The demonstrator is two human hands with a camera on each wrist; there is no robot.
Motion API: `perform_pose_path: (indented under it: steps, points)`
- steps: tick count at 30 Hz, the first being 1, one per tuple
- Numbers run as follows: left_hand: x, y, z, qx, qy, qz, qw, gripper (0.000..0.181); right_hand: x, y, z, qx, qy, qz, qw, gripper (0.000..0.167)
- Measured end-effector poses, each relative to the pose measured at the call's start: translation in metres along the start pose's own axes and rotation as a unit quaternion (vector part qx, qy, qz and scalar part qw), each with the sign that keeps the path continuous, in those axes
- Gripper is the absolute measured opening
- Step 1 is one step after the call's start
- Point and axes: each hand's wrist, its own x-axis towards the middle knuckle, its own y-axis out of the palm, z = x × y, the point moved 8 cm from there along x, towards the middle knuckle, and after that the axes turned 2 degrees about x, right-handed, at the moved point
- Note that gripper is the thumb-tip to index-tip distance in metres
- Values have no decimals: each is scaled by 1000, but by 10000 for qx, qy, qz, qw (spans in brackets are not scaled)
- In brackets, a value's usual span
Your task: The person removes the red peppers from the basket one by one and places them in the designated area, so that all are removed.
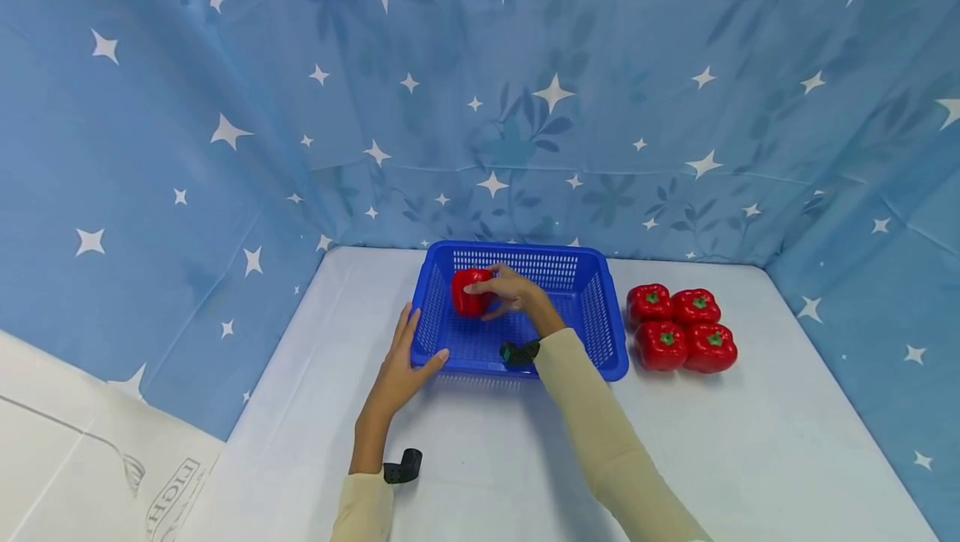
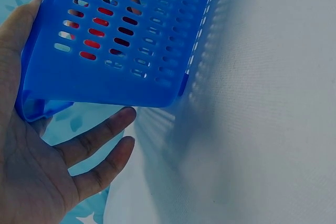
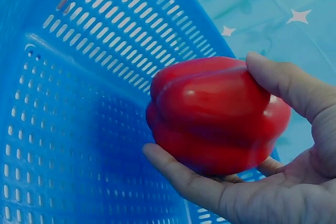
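A red bell pepper [image 1: 468, 293] is inside the left part of a blue plastic basket [image 1: 525, 368]. My right hand [image 1: 512, 289] grips it, and in the right wrist view the thumb and fingers [image 3: 189, 182] wrap round the glossy pepper [image 3: 215, 114], above the basket's perforated floor. At the basket's near left corner, my left hand [image 1: 401, 371] rests against the rim with its fingers spread. The left wrist view shows that hand's palm [image 2: 31, 177] beside the slotted wall [image 2: 100, 80], two fingers standing apart from it. Red shows through the slots.
Right of the basket, several red bell peppers [image 1: 681, 328] with green stems sit in a tight cluster on the white table [image 1: 757, 442]. Blue star-patterned cloth [image 1: 517, 108] hangs behind and at both sides. A white printed box or sheet [image 1: 112, 459] lies at the lower left.
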Motion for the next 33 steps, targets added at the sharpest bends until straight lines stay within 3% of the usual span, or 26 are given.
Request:
perform_pose_path:
  steps: [22, 27, 33]
  points:
    - [2, 1, 1, 22, -81, 46, 10000, 95, -21, -19, 4, -235, -215, 77, 9995, 78]
    - [0, 1, 1, 28, -86, 66, 9999, 95, -23, -22, 3, -18, -291, 85, 9995, 75]
    - [-1, -1, -2, 49, -43, 46, 10000, 95, -28, -23, 7, 692, -450, 376, 9959, 64]
